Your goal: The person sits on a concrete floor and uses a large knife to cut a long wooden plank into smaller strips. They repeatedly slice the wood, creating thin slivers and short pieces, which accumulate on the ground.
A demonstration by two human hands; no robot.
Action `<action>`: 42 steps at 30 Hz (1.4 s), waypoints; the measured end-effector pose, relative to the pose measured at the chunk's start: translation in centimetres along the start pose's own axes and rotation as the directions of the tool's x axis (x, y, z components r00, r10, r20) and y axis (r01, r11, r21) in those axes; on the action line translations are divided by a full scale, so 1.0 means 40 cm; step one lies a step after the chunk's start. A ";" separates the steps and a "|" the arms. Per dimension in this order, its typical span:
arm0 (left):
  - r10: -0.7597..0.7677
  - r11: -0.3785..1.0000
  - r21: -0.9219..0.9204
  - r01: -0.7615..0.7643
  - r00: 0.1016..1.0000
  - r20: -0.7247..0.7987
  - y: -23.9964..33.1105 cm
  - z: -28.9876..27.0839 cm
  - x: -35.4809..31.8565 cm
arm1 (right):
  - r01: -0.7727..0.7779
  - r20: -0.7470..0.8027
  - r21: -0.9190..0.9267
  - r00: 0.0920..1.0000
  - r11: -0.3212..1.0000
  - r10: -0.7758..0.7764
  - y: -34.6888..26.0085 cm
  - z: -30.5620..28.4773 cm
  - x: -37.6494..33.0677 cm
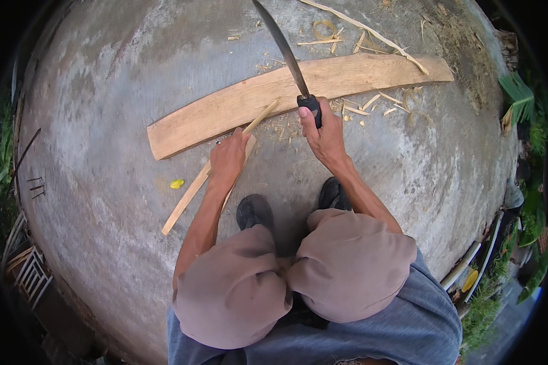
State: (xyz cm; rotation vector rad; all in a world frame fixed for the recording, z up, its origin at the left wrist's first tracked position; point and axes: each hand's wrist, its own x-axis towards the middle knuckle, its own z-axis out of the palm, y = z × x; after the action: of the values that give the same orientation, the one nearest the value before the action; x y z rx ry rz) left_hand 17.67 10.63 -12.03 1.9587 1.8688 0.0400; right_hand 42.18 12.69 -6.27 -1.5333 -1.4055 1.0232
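- A thin wood strip point(186, 202) is gripped in the left hand point(227, 159), its fingers closed round the middle; the strip is held slanting, its far end over the near edge of a plank point(213, 115).
- A second pale piece is seen under the same hand; whether it is gripped too cannot be told.
- The black handle of a long curved knife point(289, 56) is clenched in the right hand point(329, 137), the thumb laid along it; the blade is pointed away from the body, above the plank in view.
- The left fingers could be cut if a stroke were to slip down the strip, since the grip is placed close below its far end.
- The strip could be rolled or split if it were poorly backed by the plank; a stray swing could be brought near the knees point(353, 261) or shoes point(256, 211).
- Offcuts point(359, 111) are scattered along the plank, and a long thin stick point(365, 28) is laid across its right part; the plank could be unsettled by pieces caught beneath it.
- Farther left, a yellow leaf point(176, 184) is seen on the concrete floor point(103, 152).
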 end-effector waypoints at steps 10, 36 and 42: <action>0.076 0.997 -0.008 -0.077 0.995 -0.063 -0.030 0.030 0.009 | -0.216 0.231 -0.226 0.936 0.950 0.267 0.121 0.040 -0.010; 0.081 0.996 -0.030 -0.081 0.997 -0.012 -0.026 0.021 0.036 | -0.226 0.217 -0.251 0.934 0.941 0.282 0.139 0.035 -0.001; 0.099 0.995 -0.026 -0.101 0.993 -0.058 -0.050 0.028 0.026 | 0.012 -0.031 0.031 0.999 0.999 -0.011 0.002 0.045 -0.023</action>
State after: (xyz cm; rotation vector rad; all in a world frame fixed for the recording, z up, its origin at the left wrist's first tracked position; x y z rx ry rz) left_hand 16.23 11.31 -13.99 2.0499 1.7937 0.1536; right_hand 40.48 11.82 -6.94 -1.5105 -1.3698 1.0064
